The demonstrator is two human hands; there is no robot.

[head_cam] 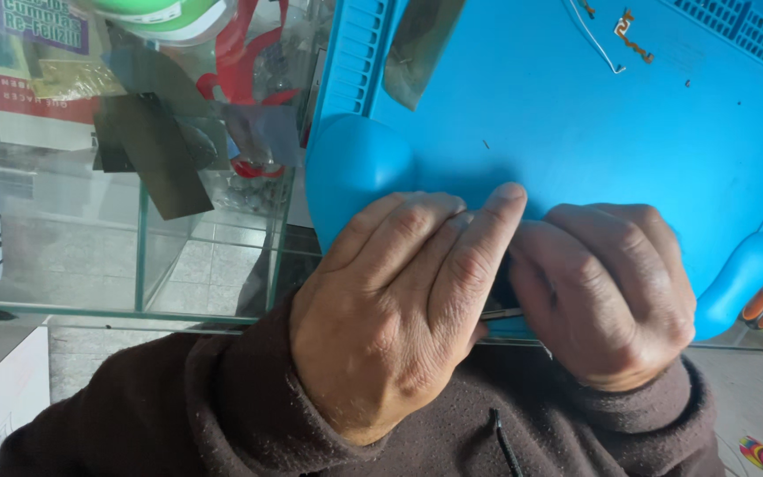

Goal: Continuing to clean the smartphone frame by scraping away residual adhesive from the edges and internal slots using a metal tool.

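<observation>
Close in, the left hand (399, 305) and right hand (607, 291) press together at the near edge of the blue silicone work mat (576, 132), fingers (479, 256) curled tight around a thin dark flat part (503, 311), mostly hidden between them. It looks like fine prying or gripping; steady pressure seems needed. Beyond the hands on the mat lie a bent wire (595, 44) and an orange flex strip (633, 40). Left of the mat, a glass worktop (117, 265).

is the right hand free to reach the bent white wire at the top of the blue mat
Probably not yet: the right hand is closed with the left hand around a thin dark object. The bent white wire itself lies uncovered on the blue mat.
</observation>
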